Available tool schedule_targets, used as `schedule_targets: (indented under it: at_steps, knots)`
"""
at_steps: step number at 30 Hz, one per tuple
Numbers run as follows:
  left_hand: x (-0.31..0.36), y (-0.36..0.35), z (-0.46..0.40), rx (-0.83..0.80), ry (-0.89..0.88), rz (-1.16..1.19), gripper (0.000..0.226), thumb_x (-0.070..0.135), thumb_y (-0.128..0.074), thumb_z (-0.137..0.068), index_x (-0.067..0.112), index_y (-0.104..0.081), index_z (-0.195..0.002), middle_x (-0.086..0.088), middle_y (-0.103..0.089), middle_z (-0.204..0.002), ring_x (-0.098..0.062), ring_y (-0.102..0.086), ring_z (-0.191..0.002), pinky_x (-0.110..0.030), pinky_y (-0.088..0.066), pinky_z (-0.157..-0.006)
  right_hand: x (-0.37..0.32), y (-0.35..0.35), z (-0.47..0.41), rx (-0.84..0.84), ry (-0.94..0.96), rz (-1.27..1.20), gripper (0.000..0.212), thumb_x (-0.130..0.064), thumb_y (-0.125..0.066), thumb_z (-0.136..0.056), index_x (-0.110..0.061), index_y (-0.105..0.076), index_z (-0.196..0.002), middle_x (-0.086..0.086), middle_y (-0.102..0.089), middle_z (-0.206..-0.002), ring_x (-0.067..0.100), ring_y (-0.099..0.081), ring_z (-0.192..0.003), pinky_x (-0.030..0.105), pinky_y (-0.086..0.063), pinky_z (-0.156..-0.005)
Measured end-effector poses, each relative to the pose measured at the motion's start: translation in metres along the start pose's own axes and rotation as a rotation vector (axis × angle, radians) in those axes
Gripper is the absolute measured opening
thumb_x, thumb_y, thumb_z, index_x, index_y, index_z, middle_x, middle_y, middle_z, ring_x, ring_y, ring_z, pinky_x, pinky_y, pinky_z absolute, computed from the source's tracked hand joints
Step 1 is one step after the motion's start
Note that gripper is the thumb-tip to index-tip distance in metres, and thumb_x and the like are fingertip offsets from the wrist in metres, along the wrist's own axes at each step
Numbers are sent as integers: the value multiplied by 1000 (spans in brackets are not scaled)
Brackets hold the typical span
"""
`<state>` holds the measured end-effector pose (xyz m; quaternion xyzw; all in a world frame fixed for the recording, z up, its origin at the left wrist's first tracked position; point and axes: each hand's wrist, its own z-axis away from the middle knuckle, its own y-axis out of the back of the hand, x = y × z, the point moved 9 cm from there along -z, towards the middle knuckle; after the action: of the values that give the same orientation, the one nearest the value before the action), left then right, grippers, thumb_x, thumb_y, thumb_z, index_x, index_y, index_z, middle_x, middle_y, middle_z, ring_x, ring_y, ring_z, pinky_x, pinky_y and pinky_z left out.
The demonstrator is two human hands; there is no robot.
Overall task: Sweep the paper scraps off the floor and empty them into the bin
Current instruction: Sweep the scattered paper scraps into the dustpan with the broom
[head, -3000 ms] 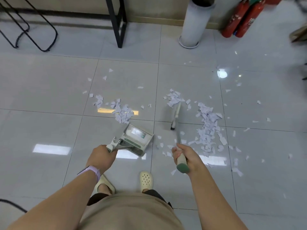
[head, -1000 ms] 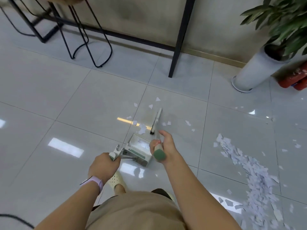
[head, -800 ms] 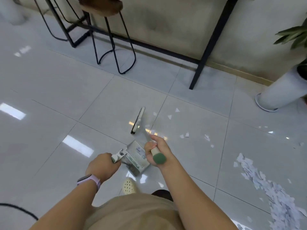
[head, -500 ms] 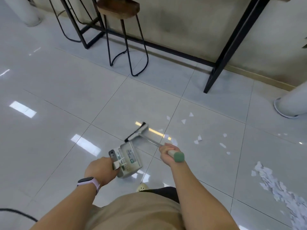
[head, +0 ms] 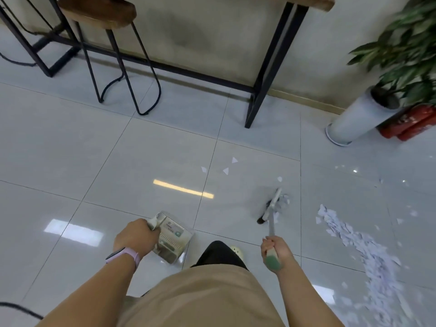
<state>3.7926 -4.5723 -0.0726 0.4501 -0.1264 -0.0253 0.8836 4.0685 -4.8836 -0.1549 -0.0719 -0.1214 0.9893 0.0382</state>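
Left hand (head: 134, 239): fingers wrapped round the handle of the dustpan (head: 171, 239), which sits low at near centre, tilted, its mouth turned away from the paper. Right hand (head: 276, 250): fingers closed round the green grip of the broom (head: 271, 212); brush head on the floor (head: 70, 149), a small clump of scraps touching its right side.

Paper scraps (head: 368, 253): main drift runs along the right, from beside the brush head to the near right edge. A few loose triangles lie far centre, well apart from the drift.

Risks, as judged:
- Pan and pile well apart; a long stroke across glossy tile would likely scatter light scraps, not gather them.
- Far stragglers easily missed; some could slide under the table (head: 271, 74) or stool (head: 99, 13).
- A wide sweep right could send bits behind the planter (head: 354, 119) and the red fire extinguishers (head: 410, 121).
- Tilted pan could spill anything inside; contents cannot be made out.
- No bin in view.

Writing: a label with a green mark on the pan, too blurred to read. Nothing else legible.
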Motion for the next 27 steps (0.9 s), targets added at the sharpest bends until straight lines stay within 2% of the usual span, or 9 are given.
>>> schedule_targets:
  at_steps: [3,6,9,12,16,19,21,24,27]
  knots:
    - [2,-2,-10,-5,56,199,30,45,-60,-94,18,-65,-81,1,-61,-72,-20,-58,-64,-30,-50,-65,-9,-27,12,62,101,153,30,-1,-46,-95,-16,-35,-72,-3,-36,-45,8,-37,-29,16,-33,-29]
    - [15,0,-18,1,61,305,31,43,-62,-95,15,-65,-82,-1,-62,-72,-21,-59,-65,-31,-49,-65,-19,-54,22,6,95,110,30,2,-45,-93,-18,-33,-74,-3,-34,-48,7,-36,-30,17,-33,-29]
    - [39,5,-28,4,24,299,35,47,-60,-95,16,-65,-81,0,-63,-71,-21,-60,-65,-30,-48,-63,-31,-89,22,-75,37,46,25,4,-45,-88,-17,-34,-80,-3,-34,-50,7,-36,-31,16,-34,-29]
    - [65,11,-37,20,18,308,36,50,-59,-94,19,-64,-75,-1,-66,-71,-21,-63,-65,-29,-49,-61,-32,-134,17,-153,-58,100,27,5,-51,-81,-16,-35,-79,-2,-36,-53,7,-37,-31,17,-35,-29]
    - [88,23,-52,30,80,416,35,47,-63,-92,17,-65,-76,-4,-67,-72,-24,-64,-68,-32,-52,-63,-22,-192,1,-240,-185,204,20,0,-47,-93,-13,-40,-80,-2,-37,-52,7,-38,-31,16,-35,-29]
    - [100,44,-66,42,114,426,32,46,-67,-90,15,-67,-79,-5,-67,-73,-25,-64,-69,-32,-51,-62,-12,-230,-19,-296,-270,292,14,1,-48,-95,-9,-45,-84,-1,-40,-50,7,-39,-31,17,-36,-28]
    - [110,61,-74,53,136,424,33,45,-70,-89,14,-67,-77,-6,-67,-71,-24,-63,-67,-30,-45,-57,-15,-251,-33,-329,-305,362,8,2,-51,-93,-5,-48,-93,0,-43,-51,8,-41,-31,19,-38,-28]
    - [132,78,-85,67,165,385,36,45,-72,-88,12,-66,-75,-8,-66,-68,-25,-61,-66,-30,-42,-55,-36,-266,-54,-317,-303,444,24,3,-55,-91,1,-50,-115,0,-46,-55,8,-45,-34,18,-42,-31]
    - [161,82,-97,85,186,363,39,43,-72,-89,9,-65,-72,-9,-66,-68,-26,-60,-67,-32,-42,-57,-73,-270,-69,-312,-323,298,10,2,-51,-94,-2,-51,-104,1,-47,-54,8,-46,-34,17,-43,-32]
